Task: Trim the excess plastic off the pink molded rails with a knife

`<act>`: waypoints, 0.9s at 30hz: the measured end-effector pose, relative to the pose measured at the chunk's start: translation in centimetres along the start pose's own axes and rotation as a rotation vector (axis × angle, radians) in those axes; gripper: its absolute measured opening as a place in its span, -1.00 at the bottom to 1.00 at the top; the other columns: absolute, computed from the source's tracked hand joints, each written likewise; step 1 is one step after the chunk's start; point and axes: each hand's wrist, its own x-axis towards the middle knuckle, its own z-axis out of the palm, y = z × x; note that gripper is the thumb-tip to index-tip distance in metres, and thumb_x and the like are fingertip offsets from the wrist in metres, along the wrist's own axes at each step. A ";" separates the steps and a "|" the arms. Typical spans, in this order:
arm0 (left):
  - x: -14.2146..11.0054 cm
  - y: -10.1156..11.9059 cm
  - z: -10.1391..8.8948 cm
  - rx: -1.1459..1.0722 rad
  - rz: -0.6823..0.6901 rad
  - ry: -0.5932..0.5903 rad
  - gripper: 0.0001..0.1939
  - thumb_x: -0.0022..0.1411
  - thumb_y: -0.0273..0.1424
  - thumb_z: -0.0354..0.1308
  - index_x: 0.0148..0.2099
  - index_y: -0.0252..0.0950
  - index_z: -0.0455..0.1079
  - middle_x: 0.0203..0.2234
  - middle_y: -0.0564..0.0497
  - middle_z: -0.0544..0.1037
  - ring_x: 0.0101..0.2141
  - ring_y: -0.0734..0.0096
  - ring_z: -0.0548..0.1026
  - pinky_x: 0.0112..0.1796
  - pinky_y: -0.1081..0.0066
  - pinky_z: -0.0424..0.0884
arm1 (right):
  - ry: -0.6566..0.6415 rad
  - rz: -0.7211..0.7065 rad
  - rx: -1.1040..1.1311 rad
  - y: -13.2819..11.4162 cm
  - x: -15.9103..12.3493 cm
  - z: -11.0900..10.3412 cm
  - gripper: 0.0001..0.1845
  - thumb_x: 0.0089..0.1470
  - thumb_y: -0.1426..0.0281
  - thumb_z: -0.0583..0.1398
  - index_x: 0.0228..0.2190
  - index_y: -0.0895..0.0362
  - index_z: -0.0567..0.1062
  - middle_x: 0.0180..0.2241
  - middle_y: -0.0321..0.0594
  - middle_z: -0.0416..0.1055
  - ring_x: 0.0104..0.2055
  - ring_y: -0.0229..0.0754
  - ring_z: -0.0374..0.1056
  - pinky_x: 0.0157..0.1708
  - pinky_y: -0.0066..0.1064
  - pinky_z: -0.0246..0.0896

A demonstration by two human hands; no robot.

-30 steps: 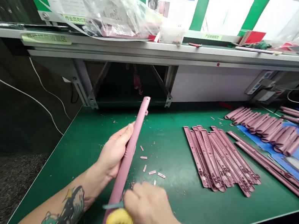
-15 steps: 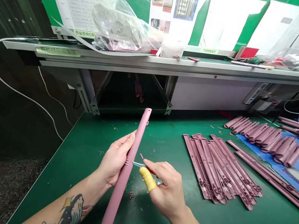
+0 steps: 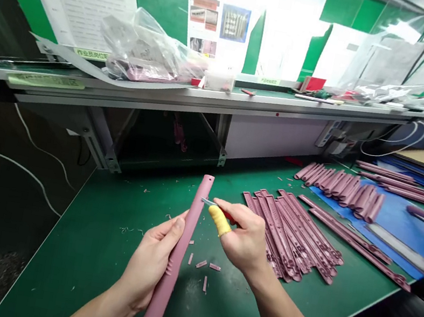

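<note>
Around 1 long mauve plastic strip (image 3: 178, 251), the left hand (image 3: 146, 272) closed in a firm grip, strip tilted up over the green table (image 3: 98, 247); the right hand (image 3: 245, 238) pinched on a small red-handled knife (image 3: 207, 202), blade tip just beside the strip, yellow finger cot (image 3: 219, 221) on 1 digit. Just below the right grip, small offcuts (image 3: 201, 264). Right of that grip, a pile of flat mauve strips (image 3: 305, 235) seemingly done, with rounded mauve pieces (image 3: 340, 189) on a blue mat (image 3: 398, 218) farther off, seemingly left.

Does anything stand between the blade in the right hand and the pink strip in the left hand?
Nothing visible. The blade in the right hand reaches the edge of the pink strip in the left hand; I cannot tell if they touch.
</note>
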 end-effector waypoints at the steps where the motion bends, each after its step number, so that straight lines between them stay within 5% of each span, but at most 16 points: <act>1: -0.2 -0.1 0.0 -0.010 -0.031 -0.019 -0.46 0.23 -0.09 0.15 0.20 -0.18 0.31 -0.70 0.18 0.27 -0.69 0.65 0.17 -0.67 0.65 0.19 | 0.042 0.014 -0.004 0.3 0.6 -0.3 -0.77 0.09 0.36 0.24 -0.18 0.09 0.59 -0.30 -0.20 0.56 -0.33 -0.20 0.41 -0.34 -0.38 0.30; 6: -0.6 -0.8 -0.4 -0.124 -0.117 -0.057 -0.45 0.18 -0.07 0.19 0.16 -0.19 0.33 -0.66 0.19 0.24 -0.70 0.65 0.16 -0.70 0.64 0.19 | 0.201 0.095 0.099 1.4 1.9 -1.4 -0.71 0.19 0.29 0.17 -0.08 0.09 0.53 -0.22 -0.20 0.52 -0.22 -0.19 0.42 -0.21 -0.39 0.30; 11: 0.2 -1.5 -1.8 -0.175 -0.072 -0.088 -0.45 0.11 -0.27 0.32 0.13 -0.17 0.31 -0.41 0.12 0.34 -0.62 0.69 0.19 -0.71 0.68 0.14 | -0.067 0.119 0.166 0.9 -0.1 -1.1 -0.69 0.30 0.27 0.01 -0.10 0.08 0.49 -0.37 -0.27 0.46 -0.37 -0.28 0.35 -0.39 -0.48 0.22; 15: 0.9 -2.3 -2.4 -0.033 -0.081 -0.050 -0.54 0.21 -0.23 0.19 0.13 -0.28 0.32 -0.50 0.10 0.34 -0.60 0.58 0.29 -0.66 0.60 0.28 | -0.233 0.024 0.033 0.4 -1.0 0.1 -0.63 0.23 0.13 0.08 -0.15 0.14 0.48 -0.32 -0.22 0.47 -0.32 -0.22 0.37 -0.35 -0.45 0.18; 22: 0.5 -4.1 -2.5 -0.034 -0.067 -0.031 -0.45 0.18 -0.17 0.24 0.18 -0.19 0.30 -0.53 0.11 0.40 -0.71 0.69 0.24 -0.70 0.65 0.18 | -0.336 -0.119 -0.322 0.6 0.2 1.3 -0.41 0.09 -0.14 0.05 -0.33 0.14 0.48 -0.43 -0.23 0.44 -0.39 -0.20 0.32 -0.46 -0.44 -0.01; 27: 0.9 -4.8 -3.1 -0.189 -0.023 -0.083 -0.61 0.21 -0.33 0.26 0.09 -0.22 0.43 -0.40 0.06 0.44 -0.44 0.62 0.37 -0.34 0.63 0.37 | -0.374 -0.166 -0.510 0.9 0.2 1.3 -0.49 0.10 -0.07 0.13 -0.49 0.15 0.36 -0.52 -0.29 0.34 -0.51 -0.28 0.17 -0.55 -0.42 -0.26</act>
